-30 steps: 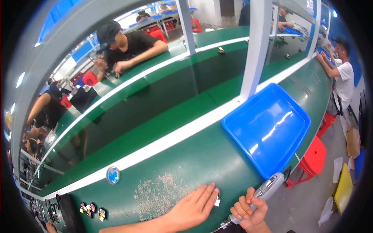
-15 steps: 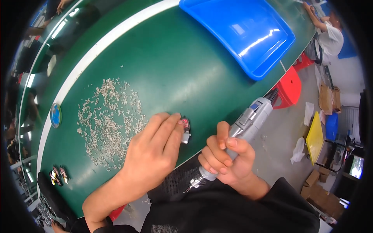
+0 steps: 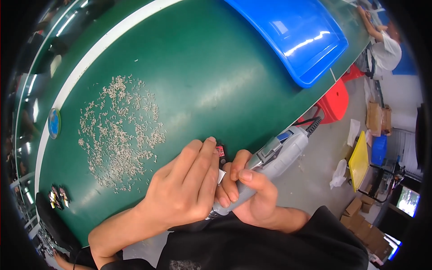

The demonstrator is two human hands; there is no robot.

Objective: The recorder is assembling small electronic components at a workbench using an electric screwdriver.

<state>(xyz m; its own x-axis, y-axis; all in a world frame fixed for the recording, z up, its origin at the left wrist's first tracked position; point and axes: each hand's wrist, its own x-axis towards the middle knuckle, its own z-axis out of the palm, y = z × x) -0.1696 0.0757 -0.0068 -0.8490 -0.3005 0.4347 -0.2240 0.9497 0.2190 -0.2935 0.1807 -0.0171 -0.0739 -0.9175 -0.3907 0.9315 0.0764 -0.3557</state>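
My left hand (image 3: pixel 182 186) is closed over a small black-and-red device (image 3: pixel 220 150) at the near edge of the green table. Most of the device is hidden under its fingers; a red part and a pale silvery piece (image 3: pixel 221 176) show at its right side. My right hand (image 3: pixel 254 193) grips a grey electric screwdriver (image 3: pixel 281 155), which slants from upper right to lower left. The driver's bit end lies behind my left hand and cannot be seen. To the left, many small metal screws (image 3: pixel 119 135) lie scattered on the table.
A large blue tray (image 3: pixel 294 74) lies at the far right of the green table (image 3: pixel 189 81). A small round blue dish (image 3: pixel 54 123) and some little dark parts (image 3: pixel 58 196) are at the left. A red stool (image 3: pixel 334 103) stands beyond the right edge; a person (image 3: pixel 384 49) works farther off.
My right hand has brought the screwdriver left, up against my left hand, and its bit end has gone out of sight. The table and things on it appear shifted slightly left in view.
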